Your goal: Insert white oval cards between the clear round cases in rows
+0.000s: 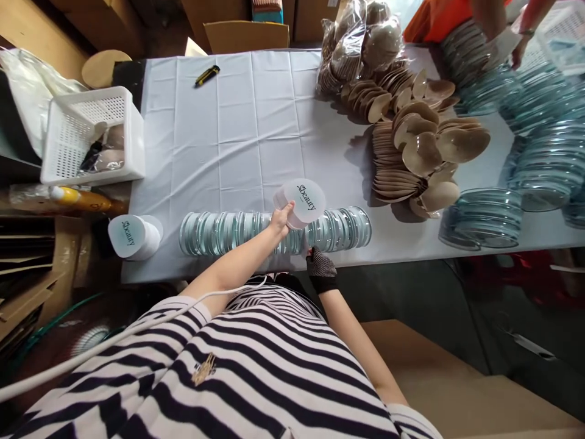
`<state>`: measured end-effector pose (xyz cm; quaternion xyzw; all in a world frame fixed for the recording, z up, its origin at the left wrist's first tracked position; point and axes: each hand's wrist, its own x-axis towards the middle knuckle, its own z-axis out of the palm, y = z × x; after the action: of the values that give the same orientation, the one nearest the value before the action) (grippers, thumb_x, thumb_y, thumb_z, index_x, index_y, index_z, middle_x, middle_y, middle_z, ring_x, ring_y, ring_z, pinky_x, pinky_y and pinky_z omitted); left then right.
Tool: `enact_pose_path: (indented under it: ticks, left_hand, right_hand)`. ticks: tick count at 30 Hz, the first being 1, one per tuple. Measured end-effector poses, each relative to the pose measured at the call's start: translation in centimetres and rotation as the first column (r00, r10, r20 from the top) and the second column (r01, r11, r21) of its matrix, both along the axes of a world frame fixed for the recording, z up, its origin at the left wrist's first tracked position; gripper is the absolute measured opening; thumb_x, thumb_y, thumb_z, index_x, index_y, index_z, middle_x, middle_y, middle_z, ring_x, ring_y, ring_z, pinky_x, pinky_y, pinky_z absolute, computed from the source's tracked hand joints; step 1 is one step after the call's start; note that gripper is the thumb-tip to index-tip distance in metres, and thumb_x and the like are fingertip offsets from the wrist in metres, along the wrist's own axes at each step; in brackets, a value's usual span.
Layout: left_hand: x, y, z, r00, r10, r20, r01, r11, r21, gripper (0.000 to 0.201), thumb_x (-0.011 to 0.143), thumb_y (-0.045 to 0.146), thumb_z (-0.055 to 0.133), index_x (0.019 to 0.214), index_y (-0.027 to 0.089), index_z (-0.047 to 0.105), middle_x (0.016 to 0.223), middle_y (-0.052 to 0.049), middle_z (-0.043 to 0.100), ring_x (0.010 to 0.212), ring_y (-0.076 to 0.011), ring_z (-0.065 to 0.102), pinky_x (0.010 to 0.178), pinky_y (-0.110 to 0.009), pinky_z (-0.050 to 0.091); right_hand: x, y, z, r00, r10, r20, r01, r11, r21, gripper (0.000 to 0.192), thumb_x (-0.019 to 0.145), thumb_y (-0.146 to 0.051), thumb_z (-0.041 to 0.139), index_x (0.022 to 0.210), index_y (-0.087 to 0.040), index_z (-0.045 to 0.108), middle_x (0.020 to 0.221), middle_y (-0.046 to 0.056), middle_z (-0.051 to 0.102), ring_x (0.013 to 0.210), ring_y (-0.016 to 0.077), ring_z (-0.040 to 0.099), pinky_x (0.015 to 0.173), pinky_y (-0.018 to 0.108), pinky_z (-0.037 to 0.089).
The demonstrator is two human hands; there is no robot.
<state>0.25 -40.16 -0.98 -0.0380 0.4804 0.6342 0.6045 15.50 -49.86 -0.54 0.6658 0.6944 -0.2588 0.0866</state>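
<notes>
Two hands in head view, both at near edge of the white-covered table (pixel 196 134). L hand (pixel 281 221), bare, pinches a thick stack of white cards (pixel 307 200) w/ "beaury" printed on top, thumb on the side; stack is held over the row of clear trays (pixel 223 233), right of its middle. R hand (pixel 322 268), in dark mesh glove, fingertips bare, is at the row's near edge just below the card stack; fingers bent, can't tell if they grip anything. Row runs L–R, trays on edge, packed close. 2nd card stack (pixel 127 238), same print, on table's L end, well apart from the hands. White basket (pixel 135 137) behind it, w/ bagged pcs inside. Yellow/blk cutter (pixel 207 76) lies nr far edge. R side: beige cup-shaped pcs (pixel 423 153) in piles, clear plastic bag (pixel 361 42) of same behind, then more clear tray stacks (pixel 489 218) to the R. Top R corner: co-worker's hand (pixel 518 52) by the far trays, orange clothing (pixel 429 21) nr it.
</notes>
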Motion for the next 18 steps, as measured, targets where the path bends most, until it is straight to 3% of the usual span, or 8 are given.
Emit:
enact_pose_path:
  ticks: [5,8,10,11,13,15,16,18]
  left_hand:
    - [-0.1,-0.2,0.1,1.0,-0.018,0.001,0.018,1.0,0.003,0.03,0.074,0.018,0.08,0.101,0.014,0.07,0.1,-0.013,0.076,0.105,-0.0299,0.07,0.103,-0.054,0.049]
    - [0.1,-0.2,0.4,1.0,0.003,-0.015,-0.003,1.0,0.012,0.03,0.075,0.018,0.08,0.102,0.013,0.07,0.102,-0.013,0.076,0.106,-0.0296,0.07,0.103,-0.055,0.049]
    - [0.3,-0.2,0.5,0.999,0.027,-0.031,-0.027,1.0,0.016,0.027,0.075,0.017,0.079,0.1,0.014,0.071,0.1,-0.012,0.077,0.106,-0.0287,0.07,0.104,-0.053,0.049]
    - [0.5,-0.2,0.5,0.999,0.038,-0.038,-0.037,0.999,0.018,0.025,0.075,0.016,0.079,0.099,0.014,0.071,0.099,-0.011,0.077,0.107,-0.0284,0.07,0.104,-0.051,0.049]
    - [0.7,-0.2,0.4,0.997,0.058,-0.05,-0.057,0.998,0.025,0.024,0.074,0.016,0.079,0.097,0.013,0.072,0.099,-0.011,0.077,0.107,-0.0275,0.07,0.104,-0.048,0.049]
    - [0.9,-0.2,0.3,0.995,0.074,-0.062,-0.072,0.997,0.03,0.023,0.074,0.016,0.079,0.096,0.012,0.072,0.099,-0.011,0.077,0.106,-0.027,0.07,0.103,-0.047,0.05]
    - [0.9,-0.2,0.2,0.994,0.082,-0.071,-0.081,0.996,0.028,0.022,0.074,0.016,0.078,0.095,0.012,0.072,0.099,-0.011,0.077,0.106,-0.0267,0.07,0.102,-0.047,0.051]
    - [1.0,-0.2,0.0,0.991,0.099,-0.091,-0.098,0.995,0.008,0.021,0.075,0.016,0.078,0.094,0.012,0.071,0.097,-0.01,0.077,0.105,-0.026,0.07,0.101,-0.045,0.051]
  right_hand:
    - [-1.0,0.7,-2.5,0.999,-0.001,-0.045,-0.002,0.997,-0.073,0.028,0.1,-0.03,0.04,0.117,-0.019,0.06,0.101,0.012,0.071,0.087,0.02,0.066,0.072,0.028,0.043]
    - [-1.3,1.1,-3.0,0.957,-0.139,-0.254,0.088,0.975,-0.202,0.021,0.095,-0.027,0.047,0.109,-0.019,0.06,0.093,0.01,0.07,0.079,0.0189,0.065,0.069,0.028,0.045]
    - [-1.1,1.5,-2.8,0.844,-0.289,-0.452,0.13,0.927,-0.352,0.018,0.094,-0.03,0.047,0.107,-0.021,0.057,0.084,0.004,0.068,0.067,0.014,0.061,0.062,0.024,0.045]
    - [-0.9,1.7,-2.7,0.744,-0.383,-0.548,0.127,0.885,-0.447,0.019,0.094,-0.032,0.045,0.107,-0.022,0.054,0.079,0.001,0.065,0.06,0.0115,0.057,0.058,0.022,0.043]
    - [-0.6,2.2,-2.5,0.481,-0.581,-0.657,0.072,0.772,-0.631,0.018,0.095,-0.035,0.041,0.107,-0.024,0.049,0.07,-0.005,0.058,0.048,0.0081,0.046,0.051,0.019,0.039]
    - [-0.3,2.5,-2.5,0.234,-0.747,-0.623,-0.017,0.637,-0.77,0.017,0.094,-0.039,0.04,0.102,-0.025,0.047,0.063,-0.009,0.051,0.041,0.0069,0.036,0.046,0.018,0.035]
    - [-0.2,2.6,-2.6,0.194,-0.784,-0.59,-0.041,0.594,-0.803,0.019,0.093,-0.042,0.041,0.1,-0.025,0.046,0.06,-0.01,0.049,0.039,0.0068,0.034,0.045,0.018,0.033]
    - [-0.4,2.4,-3.0,0.23,-0.792,-0.565,0.005,0.582,-0.813,0.024,0.09,-0.048,0.046,0.096,-0.025,0.047,0.056,-0.01,0.048,0.038,0.0078,0.037,0.043,0.019,0.033]
